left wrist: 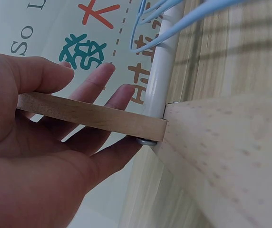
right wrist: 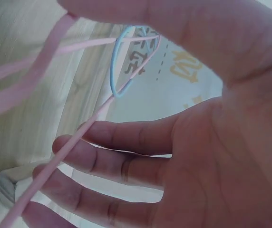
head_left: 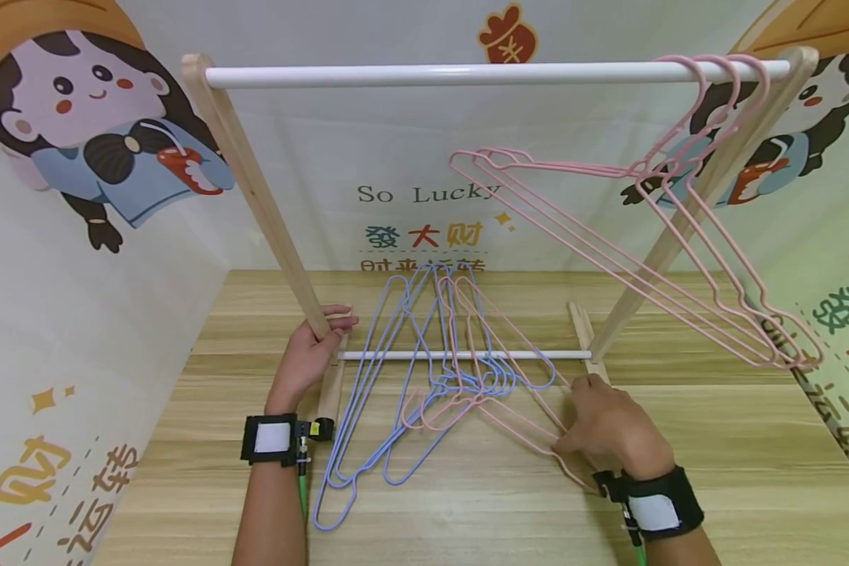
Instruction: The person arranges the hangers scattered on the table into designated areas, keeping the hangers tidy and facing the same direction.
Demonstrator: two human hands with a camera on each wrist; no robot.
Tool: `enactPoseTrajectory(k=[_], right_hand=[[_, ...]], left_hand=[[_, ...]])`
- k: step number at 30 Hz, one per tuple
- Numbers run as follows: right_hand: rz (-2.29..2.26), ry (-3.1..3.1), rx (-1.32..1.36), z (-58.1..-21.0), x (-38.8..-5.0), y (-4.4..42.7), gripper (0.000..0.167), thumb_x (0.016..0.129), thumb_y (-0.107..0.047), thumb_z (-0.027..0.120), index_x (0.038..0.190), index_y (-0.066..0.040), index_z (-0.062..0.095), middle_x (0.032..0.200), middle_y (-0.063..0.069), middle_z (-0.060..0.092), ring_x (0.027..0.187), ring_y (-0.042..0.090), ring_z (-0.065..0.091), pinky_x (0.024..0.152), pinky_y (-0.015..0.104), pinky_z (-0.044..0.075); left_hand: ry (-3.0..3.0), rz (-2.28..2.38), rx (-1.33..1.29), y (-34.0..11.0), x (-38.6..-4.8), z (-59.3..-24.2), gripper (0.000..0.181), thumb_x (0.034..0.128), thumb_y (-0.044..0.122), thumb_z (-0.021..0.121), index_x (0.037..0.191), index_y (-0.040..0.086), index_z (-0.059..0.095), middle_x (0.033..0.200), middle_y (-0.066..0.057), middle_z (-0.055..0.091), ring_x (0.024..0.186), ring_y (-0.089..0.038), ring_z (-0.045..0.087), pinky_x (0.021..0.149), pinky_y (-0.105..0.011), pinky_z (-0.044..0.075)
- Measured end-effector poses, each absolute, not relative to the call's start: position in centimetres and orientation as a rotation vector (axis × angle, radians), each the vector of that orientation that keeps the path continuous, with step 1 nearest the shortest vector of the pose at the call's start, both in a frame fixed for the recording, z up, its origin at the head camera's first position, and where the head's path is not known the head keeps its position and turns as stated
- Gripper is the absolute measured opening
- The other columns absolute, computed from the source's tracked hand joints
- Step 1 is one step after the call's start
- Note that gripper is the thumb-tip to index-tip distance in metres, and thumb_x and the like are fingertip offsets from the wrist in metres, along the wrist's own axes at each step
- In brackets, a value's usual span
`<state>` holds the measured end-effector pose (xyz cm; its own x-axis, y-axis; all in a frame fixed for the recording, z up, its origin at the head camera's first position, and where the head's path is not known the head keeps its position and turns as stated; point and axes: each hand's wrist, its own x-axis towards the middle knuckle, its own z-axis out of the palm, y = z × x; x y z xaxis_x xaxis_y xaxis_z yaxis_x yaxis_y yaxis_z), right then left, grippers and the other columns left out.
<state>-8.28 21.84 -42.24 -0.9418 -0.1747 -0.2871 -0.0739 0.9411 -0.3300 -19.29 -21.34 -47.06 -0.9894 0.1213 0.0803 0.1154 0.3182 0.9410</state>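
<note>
In the head view, a left post (head_left: 260,196) of pale wood is grasped near its base by the left hand (head_left: 303,362), while the right end of a pink hanger (head_left: 475,399) is held by the right hand (head_left: 611,424). The held hanger is seen lying among a heap of blue hangers (head_left: 396,432) on the wood-grained counter (head_left: 467,519), its hook end turned toward the left hand; the exact number in the heap cannot be told. Three pink hangers (head_left: 668,167) are hung by their hooks from the upper white rod (head_left: 431,75), close to the right post (head_left: 626,314). A lower white rod (head_left: 573,355) is set between the posts and is crossed by the heap. In the left wrist view, the left post is shown lying between thumb and fingers, its end met by a wooden foot (left wrist: 226,147), and the lower white rod is crossed by blue wire. In the right wrist view, the thumb and fingers are spread rather wide: one pink wire is met by the thumb, and another is crossed behind by the fingertips. The same wire is overlapped by a blue loop (right wrist: 112,71) farther along; how firmly the hanger is gripped cannot be told.
</note>
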Motion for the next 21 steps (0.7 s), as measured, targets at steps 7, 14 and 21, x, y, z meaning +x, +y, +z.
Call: enactPoseTrajectory(k=[7,14,21], right_hand=[[-0.466,2.836,-0.160,-42.2,-8.4,22.5,0.089,0.073,-0.032,0.098,0.137,0.014,0.058,0.141,0.042,0.055,0.123,0.064,0.059,0.097,0.072,0.052],[-0.500,2.913,-0.206,-41.8,-8.4,23.1,0.087,0.078,-0.030,0.092,0.145,0.014,0.056,0.143,0.040,0.057,0.124,0.063,0.060,0.095,0.073,0.053],[-0.524,2.970,-0.218,-40.7,-8.2,23.5,0.077,0.085,-0.033,0.088,0.141,0.013,0.060,0.135,0.033,0.065,0.113,0.056,0.067,0.084,0.068,0.058]], left_hand=[[2.537,1.824,0.221,-21.3,-19.1,-46.8,0.038,0.1135,0.002,0.053,0.151,-0.003,0.059,0.142,-0.024,0.071,0.135,-0.041,0.066,0.106,-0.043,0.049],[2.539,1.825,0.230,-21.4,-19.2,-47.0,0.039,0.1132,0.001,0.052,0.151,-0.004,0.058,0.141,-0.024,0.070,0.136,-0.042,0.065,0.108,-0.045,0.049],[2.528,1.834,0.220,-21.4,-19.3,-47.0,0.039,0.1134,0.001,0.052,0.151,-0.003,0.058,0.142,-0.024,0.070,0.135,-0.041,0.066,0.110,-0.054,0.048]])
